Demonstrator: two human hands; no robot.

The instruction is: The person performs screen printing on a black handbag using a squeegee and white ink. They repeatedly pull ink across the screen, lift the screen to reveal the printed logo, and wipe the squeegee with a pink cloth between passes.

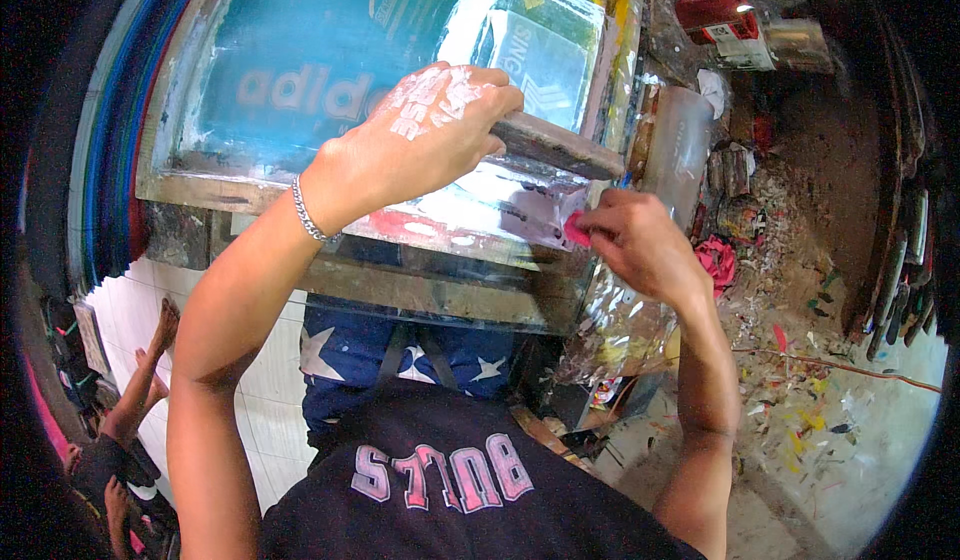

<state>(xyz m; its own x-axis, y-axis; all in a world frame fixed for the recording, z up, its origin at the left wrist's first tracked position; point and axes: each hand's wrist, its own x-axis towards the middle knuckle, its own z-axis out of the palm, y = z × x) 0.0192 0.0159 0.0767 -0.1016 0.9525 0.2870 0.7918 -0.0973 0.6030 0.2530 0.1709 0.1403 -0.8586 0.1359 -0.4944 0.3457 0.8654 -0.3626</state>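
My left hand (pixel 435 125), smeared with white ink, grips the wooden handle of a squeegee (pixel 555 145) held over the near edge of a printing screen frame (pixel 190 185). The screen's teal mesh (pixel 300 50) carries a pale stencil and a white ink patch near its far right. My right hand (pixel 640 245) pinches a small pink rag (pixel 577 230) against the frame's taped near-right corner, just under the squeegee. A metal bracelet (pixel 308 215) circles my left wrist.
A clear plastic cup (pixel 680 150) stands right of the frame. A red box (pixel 715 15) sits at the back right. Paint-stained scraps and a pink cloth (pixel 715 260) litter the floor at right. Another person's legs (pixel 145 380) are at lower left.
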